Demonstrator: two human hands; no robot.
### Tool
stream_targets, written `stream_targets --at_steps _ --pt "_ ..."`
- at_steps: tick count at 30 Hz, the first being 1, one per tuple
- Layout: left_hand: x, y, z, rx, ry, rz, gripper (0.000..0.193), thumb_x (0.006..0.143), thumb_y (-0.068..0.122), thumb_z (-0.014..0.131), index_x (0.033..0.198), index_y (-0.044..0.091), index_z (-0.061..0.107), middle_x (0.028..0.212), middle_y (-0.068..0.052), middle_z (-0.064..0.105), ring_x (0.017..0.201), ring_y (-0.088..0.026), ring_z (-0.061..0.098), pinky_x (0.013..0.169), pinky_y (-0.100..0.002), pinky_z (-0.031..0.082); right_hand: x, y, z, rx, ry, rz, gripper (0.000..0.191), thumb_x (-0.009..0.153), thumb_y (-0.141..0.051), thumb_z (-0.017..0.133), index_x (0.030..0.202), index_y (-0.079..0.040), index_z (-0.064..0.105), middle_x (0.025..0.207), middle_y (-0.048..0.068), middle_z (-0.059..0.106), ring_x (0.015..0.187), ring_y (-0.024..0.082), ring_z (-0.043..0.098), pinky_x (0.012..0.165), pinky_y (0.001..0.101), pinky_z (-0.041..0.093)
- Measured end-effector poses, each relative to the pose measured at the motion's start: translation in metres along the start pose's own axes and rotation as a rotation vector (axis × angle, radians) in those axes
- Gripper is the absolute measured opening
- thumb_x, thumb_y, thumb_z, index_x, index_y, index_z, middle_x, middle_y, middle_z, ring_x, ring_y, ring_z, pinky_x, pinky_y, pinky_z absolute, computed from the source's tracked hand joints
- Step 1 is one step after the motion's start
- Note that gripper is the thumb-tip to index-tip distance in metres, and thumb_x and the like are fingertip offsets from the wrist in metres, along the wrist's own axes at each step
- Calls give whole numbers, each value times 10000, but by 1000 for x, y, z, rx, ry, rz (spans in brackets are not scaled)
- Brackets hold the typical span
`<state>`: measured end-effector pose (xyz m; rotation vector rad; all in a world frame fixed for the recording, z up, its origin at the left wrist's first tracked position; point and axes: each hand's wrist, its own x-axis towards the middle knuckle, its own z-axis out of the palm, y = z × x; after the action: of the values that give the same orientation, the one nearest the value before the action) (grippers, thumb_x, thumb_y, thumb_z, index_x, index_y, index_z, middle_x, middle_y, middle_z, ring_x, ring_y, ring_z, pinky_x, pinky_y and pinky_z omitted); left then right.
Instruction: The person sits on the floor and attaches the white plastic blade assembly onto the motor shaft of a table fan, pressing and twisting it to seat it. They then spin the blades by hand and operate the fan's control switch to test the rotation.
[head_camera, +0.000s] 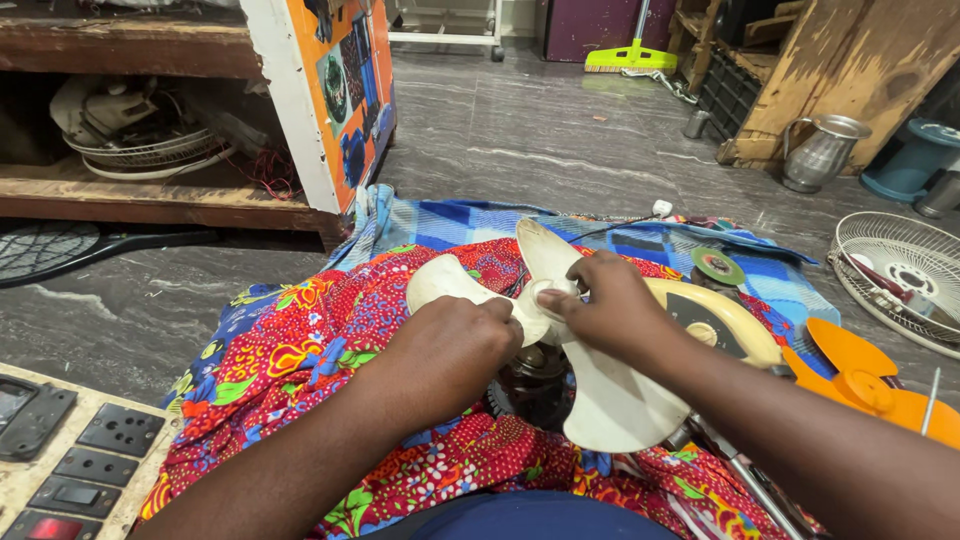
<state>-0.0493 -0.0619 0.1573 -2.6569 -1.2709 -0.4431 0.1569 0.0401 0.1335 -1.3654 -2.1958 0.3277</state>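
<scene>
A cream three-bladed fan blade (600, 390) sits over a dark fan motor (535, 385) above my lap, which is covered by a red floral cloth (330, 360). My left hand (450, 350) is closed around the blade's hub from the left. My right hand (605, 305) pinches the hub cap at the centre from the right. Both hands touch the blade at its middle. The motor is mostly hidden under the blade and my hands.
An orange fan blade (865, 380) and a white wire fan guard (900, 270) lie at the right. A cream fan base (720, 320) sits behind my right hand. A switchboard (70, 455) is at lower left, a steel jug (820, 150) at the back right, and a wooden shelf (150, 200) with fan parts at the left.
</scene>
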Motion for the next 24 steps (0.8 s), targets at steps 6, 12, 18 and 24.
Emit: stream_targets --at_steps 6,12,18,24 --pt "-1 2 -2 4 -10 2 129 711 25 703 839 36 714 909 -167 682 767 -358 720 654 -476 568 -9 -5 24 82 233 23 328 766 -204 853 853 67 691 953 226 675 886 360 656 812 461 507" --pt "-2 3 -4 -13 -51 1 143 692 28 714 834 40 715 910 -162 677 763 -357 719 659 -479 566 -1 26 13 239 44 -204 274 712 -106 815 920 11 680 882 125 655 829 240 643 742 379 504" --pt "-1 1 -4 -21 -20 -8 81 726 38 711 806 42 720 908 -159 681 782 -356 721 672 -482 567 16 40 -3 397 -162 -494 353 685 -86 807 1006 3 692 977 94 676 942 213 641 837 340 504" --pt "-1 2 -2 -7 -17 -15 100 722 28 704 819 43 722 914 -162 683 785 -356 722 672 -481 567 -15 7 8 282 98 -17 394 800 -237 805 1101 -6 700 996 109 671 758 215 678 693 339 546"
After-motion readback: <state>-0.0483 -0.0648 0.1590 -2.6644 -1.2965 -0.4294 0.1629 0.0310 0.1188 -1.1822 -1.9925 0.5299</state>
